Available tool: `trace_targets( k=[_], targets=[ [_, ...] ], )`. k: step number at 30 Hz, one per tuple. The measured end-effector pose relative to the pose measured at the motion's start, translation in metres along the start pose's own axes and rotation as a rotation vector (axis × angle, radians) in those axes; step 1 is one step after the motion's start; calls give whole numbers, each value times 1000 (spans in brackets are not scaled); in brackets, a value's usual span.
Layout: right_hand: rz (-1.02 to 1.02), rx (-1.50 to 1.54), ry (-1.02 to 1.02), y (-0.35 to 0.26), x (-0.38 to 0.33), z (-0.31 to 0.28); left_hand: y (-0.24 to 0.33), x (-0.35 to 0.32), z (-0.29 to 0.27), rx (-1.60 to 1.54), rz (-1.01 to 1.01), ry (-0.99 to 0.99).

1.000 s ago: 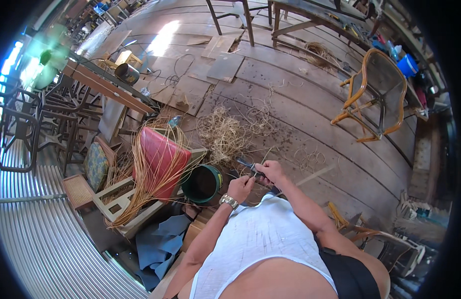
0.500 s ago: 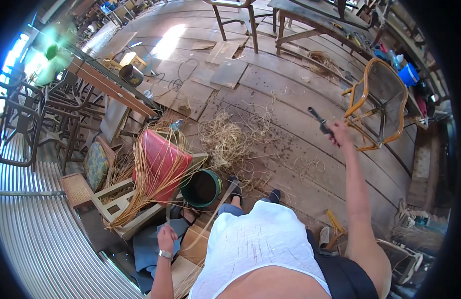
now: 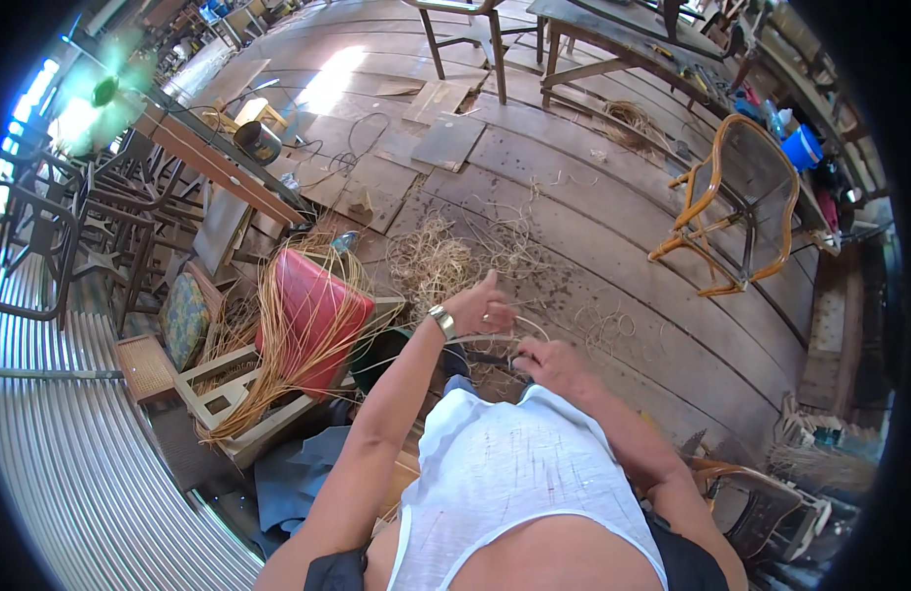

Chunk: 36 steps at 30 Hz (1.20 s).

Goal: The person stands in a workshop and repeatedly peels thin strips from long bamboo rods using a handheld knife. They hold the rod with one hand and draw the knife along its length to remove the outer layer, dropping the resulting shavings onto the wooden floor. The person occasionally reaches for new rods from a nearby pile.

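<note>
In front of my white top, both hands are close together. My left hand (image 3: pixel 475 308), with a metal watch at the wrist and a ring, reaches to the right; one digit stretches away from the other fingers, whose tips are slightly smeared. My right hand (image 3: pixel 556 366) is closed around a dark narrow knife-like tool (image 3: pixel 493 361), which points left below the left hand. A pale cane strip (image 3: pixel 490 338) curves between the hands; where its ends lie I cannot tell. Beyond them a tangle of cane shavings (image 3: pixel 431 261) lies on the floor.
To the left, long cane strands hang over a red cushion (image 3: pixel 317 313) by a pale wooden frame (image 3: pixel 243 453). A dark green bucket (image 3: pixel 371 362) is partly hidden by my left arm. A cane-framed chair (image 3: pixel 741 207) stands right. Dark chair frames (image 3: pixel 41 246) are stacked left, near a fan (image 3: pixel 104 92).
My left hand has come up and right from beside the wooden frame. My right hand has swung in from far right with the dark tool. The cane strip now curves between both hands.
</note>
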State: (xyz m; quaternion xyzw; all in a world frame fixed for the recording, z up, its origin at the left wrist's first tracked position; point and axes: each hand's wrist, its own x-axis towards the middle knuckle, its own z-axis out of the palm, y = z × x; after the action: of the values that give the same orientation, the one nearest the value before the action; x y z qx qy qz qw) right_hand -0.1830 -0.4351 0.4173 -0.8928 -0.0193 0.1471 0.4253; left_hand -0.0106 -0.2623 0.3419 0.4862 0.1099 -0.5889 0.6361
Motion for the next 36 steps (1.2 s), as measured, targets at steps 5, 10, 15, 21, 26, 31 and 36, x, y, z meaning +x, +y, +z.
trace_targets(
  k=[5, 10, 15, 21, 26, 31, 36],
  targets=[
    [173, 187, -27, 73, -15, 43, 24, 4, 26, -307, 396, -126],
    [798, 1284, 171, 107, -36, 30, 2, -10, 8, -424, 452, 21],
    [808, 1585, 539, 151, 3, 14, -70, -37, 56, -88, 193, 145],
    [794, 952, 785, 268, -6, -72, -112, -125, 6, 246, 488, 498],
    [633, -139, 153, 268, -28, -82, -127, -184, -126, 205, 378, 1079],
    [386, 210, 298, 139, 24, -31, -63, -190, -46, 1051, 168, 544],
    [255, 763, -60, 10, 60, 6, -26, -128, -1, 1446, 577, 194]
  ],
)
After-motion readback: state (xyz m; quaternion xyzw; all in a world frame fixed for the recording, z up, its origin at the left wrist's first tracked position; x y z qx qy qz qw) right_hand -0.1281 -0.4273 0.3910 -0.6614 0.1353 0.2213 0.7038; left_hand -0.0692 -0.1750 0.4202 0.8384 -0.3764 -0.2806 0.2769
